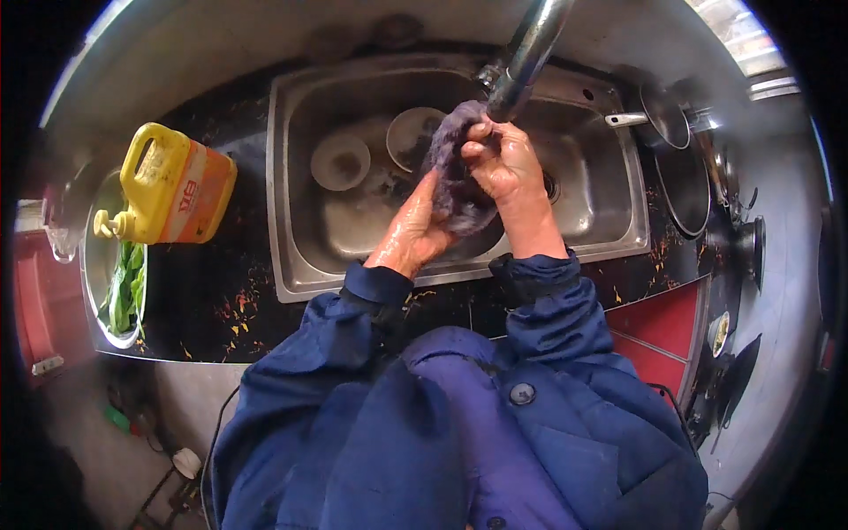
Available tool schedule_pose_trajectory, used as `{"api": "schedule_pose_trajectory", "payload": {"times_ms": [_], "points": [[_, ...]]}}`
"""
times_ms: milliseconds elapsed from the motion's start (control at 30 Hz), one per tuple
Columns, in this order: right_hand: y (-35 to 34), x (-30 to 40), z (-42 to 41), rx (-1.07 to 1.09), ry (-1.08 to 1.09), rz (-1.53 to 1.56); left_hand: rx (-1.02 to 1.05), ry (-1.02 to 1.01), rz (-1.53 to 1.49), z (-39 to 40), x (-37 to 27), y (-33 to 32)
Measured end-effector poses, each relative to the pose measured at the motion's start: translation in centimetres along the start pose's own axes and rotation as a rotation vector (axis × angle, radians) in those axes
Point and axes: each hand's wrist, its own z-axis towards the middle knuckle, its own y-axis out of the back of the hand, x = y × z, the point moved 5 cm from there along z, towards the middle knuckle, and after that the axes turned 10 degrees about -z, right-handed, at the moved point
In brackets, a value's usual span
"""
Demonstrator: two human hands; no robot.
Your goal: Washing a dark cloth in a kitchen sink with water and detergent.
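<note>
Both hands hold a wet, dark purple-grey cloth (pixel 457 142) over the divider of a two-basin stainless steel sink (pixel 283 252). My left hand (pixel 416 225) grips the cloth's lower part, its palm turned inward. Higher up, my right hand (pixel 507 162) pinches the other end, close under the metal faucet (pixel 523 73). Wet skin glistens on both hands. A small white bowl (pixel 340 163) sits in the left basin. Beside it is a second white bowl or dish (pixel 414 129), partly covered by the cloth. Whether water is running cannot be made out.
On the black patterned countertop (pixel 245 278), a yellow pump jug (pixel 175 189) bearing writing stands at left. Behind it, a white oval basin (pixel 122 341) contains green leafy vegetables (pixel 124 288). To the right, a pan with a metal handle (pixel 626 119) and other cookware line the counter.
</note>
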Motion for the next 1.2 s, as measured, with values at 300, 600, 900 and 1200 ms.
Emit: {"api": "schedule_pose_trajectory", "payload": {"times_ms": [300, 600, 900, 1200], "points": [[-2.7, -2.7, -7.4, 0.010, 0.914, -1.668, 0.129, -0.044, -0.126, 4.1, -2.4, -0.2], [0.4, -0.6, -1.6, -0.311, 0.832, -1.773, -0.087, -0.264, 0.020, 3.5, -0.5, -0.2], [1.7, 0.3, 0.6, -0.319, 0.613, -1.774, -0.058, -0.271, 0.142, 3.7, -0.1, -0.3], [-0.4, -2.0, -2.5, -0.238, 0.711, -1.746, 0.207, -0.725, 0.631, 6.2, -3.3, 2.4]]}}
